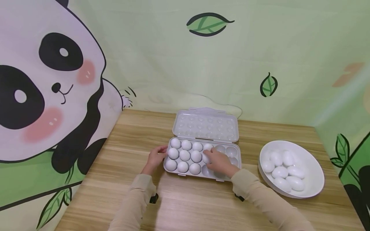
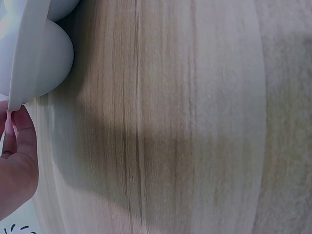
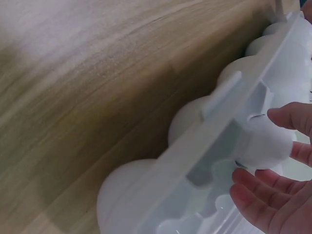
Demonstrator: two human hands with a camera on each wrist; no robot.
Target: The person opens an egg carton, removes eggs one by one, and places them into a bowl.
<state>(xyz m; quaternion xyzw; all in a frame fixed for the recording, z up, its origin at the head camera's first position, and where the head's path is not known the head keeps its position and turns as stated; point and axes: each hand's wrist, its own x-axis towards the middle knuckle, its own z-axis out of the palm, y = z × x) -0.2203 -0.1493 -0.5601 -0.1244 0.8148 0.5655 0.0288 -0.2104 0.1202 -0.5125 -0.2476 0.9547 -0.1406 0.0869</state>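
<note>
- Wood-grain table (image 1: 185, 205) agst panda-print wall (image 1: 162, 64)
- L hand (image 1: 156, 157) pinching L end of egg tray (image 1: 232, 151), lid (image 1: 205, 126) open at back
- R hand (image 1: 218, 160) w/ thumb n fingers about an egg (image 3: 265, 144), 4th col, mid row; can't quite tell if gripping
- 3 L cols full
- Bowl (image 1: 313, 181) of more eggs (image 1: 279, 172) apart, R of tray

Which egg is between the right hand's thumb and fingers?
Middle row of the carton, fourth egg from left in the head view. Only it sits between thumb and fingers of the right hand; the other eggs lie outside that grasp.
</note>
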